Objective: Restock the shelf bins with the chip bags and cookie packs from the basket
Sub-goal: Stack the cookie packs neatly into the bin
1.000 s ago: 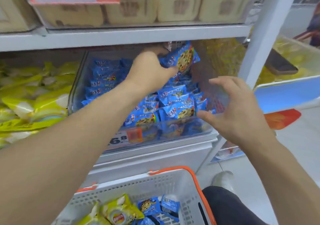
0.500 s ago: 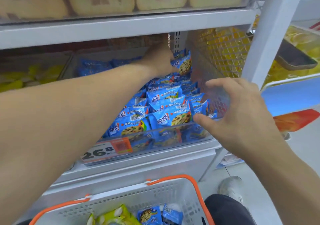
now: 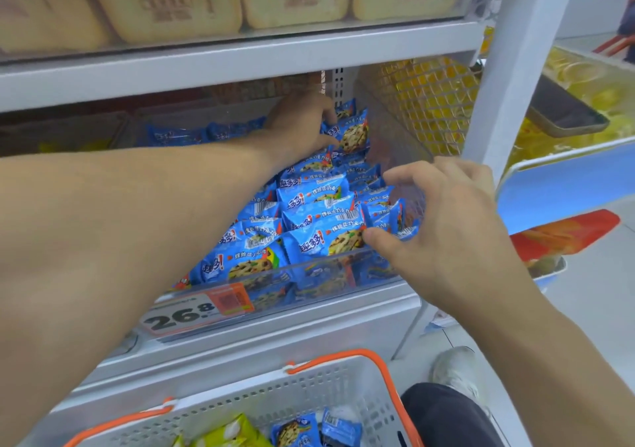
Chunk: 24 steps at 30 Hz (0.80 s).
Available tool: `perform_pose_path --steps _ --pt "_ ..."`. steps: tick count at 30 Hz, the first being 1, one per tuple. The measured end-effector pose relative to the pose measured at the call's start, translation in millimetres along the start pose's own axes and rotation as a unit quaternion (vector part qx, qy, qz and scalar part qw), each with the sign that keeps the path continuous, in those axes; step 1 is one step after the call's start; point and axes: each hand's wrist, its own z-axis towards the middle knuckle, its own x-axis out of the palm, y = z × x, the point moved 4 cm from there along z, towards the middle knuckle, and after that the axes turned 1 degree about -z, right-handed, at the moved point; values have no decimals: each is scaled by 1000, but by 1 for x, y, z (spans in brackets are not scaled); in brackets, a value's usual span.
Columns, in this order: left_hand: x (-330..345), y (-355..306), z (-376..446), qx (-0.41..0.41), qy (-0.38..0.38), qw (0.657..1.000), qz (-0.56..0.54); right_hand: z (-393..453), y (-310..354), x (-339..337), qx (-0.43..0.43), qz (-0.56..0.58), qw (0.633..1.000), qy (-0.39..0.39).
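Note:
A clear shelf bin [image 3: 311,283] is heaped with blue cookie packs [image 3: 309,220]. My left hand [image 3: 302,123] reaches deep into the back of the bin. It grips one blue cookie pack [image 3: 352,132] by its left edge, upright against the mesh side. My right hand [image 3: 443,226] hovers at the bin's front right corner, fingers loosely bent and holding nothing. Its thumb touches a front pack. Below, the white basket [image 3: 319,386] with orange handles holds a yellow chip bag [image 3: 228,433] and a few blue cookie packs [image 3: 299,429].
A shelf board [image 3: 240,61] runs close above the bin, with beige boxes on top. A white upright post [image 3: 505,79] and a mesh divider [image 3: 415,103] bound the bin's right side. A price tag [image 3: 192,312] reading 26.8 hangs in front. Yellow bags [image 3: 591,103] fill the neighbouring bin.
My left hand has carried the blue pack further back and right into the bin. My right hand stays at the front right corner, its fingers a little more bent.

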Motion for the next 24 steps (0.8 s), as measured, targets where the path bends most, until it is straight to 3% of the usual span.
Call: perform_pose_path --steps 9,11,14,16,20,24 --pt "-45 -14 -51 -34 -16 998 -50 -7 -5 8 2 25 1000 -15" --pt "-59 -25 -85 -25 -61 997 -52 -12 -3 8 4 36 999 -34" --pt "-76 -50 -160 33 -180 979 -88 -23 6 -4 -4 68 990 -126" --pt "-74 -63 -220 38 -213 968 -125 -35 16 -7 -13 116 979 -165" --pt "-38 -56 -326 -30 -129 976 -171 -66 43 17 -22 231 968 -97" --pt "26 -10 -424 -147 76 980 -113 -109 69 88 -31 212 966 144"
